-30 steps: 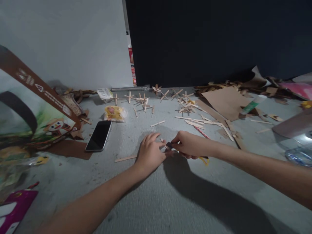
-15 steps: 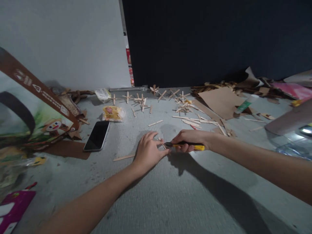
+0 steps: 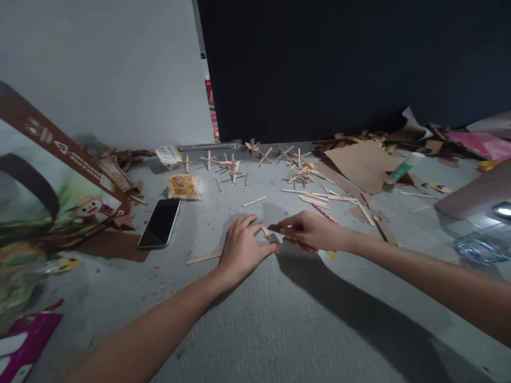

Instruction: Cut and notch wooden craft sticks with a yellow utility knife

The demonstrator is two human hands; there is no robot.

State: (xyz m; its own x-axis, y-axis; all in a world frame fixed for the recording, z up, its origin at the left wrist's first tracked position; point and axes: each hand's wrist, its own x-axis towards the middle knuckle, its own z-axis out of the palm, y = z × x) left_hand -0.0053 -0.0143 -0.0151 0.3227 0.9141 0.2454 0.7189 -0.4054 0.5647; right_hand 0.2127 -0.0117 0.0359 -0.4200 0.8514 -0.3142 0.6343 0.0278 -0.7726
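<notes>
My left hand (image 3: 242, 246) lies palm down on the grey floor, its fingers pressing a short wooden stick (image 3: 265, 232) flat. My right hand (image 3: 313, 231) is closed round a yellow utility knife (image 3: 284, 231), whose dark tip sits on that stick just beside my left fingertips. Another plain stick (image 3: 204, 258) lies to the left of my left hand. More loose sticks (image 3: 319, 198) and small crossed-stick pieces (image 3: 231, 164) are scattered farther back.
A black phone (image 3: 161, 222) lies at the left, a snack packet (image 3: 186, 186) behind it. A printed paper bag (image 3: 51, 181) leans at far left. Brown cardboard sheets (image 3: 363, 165) and a glue tube (image 3: 405, 168) sit at back right. A clear plastic item (image 3: 481, 244) is at right.
The knife in my right hand has swung from lying flat along the floor to angled down, its tip shifting slightly on the stick. My left hand has stayed in place.
</notes>
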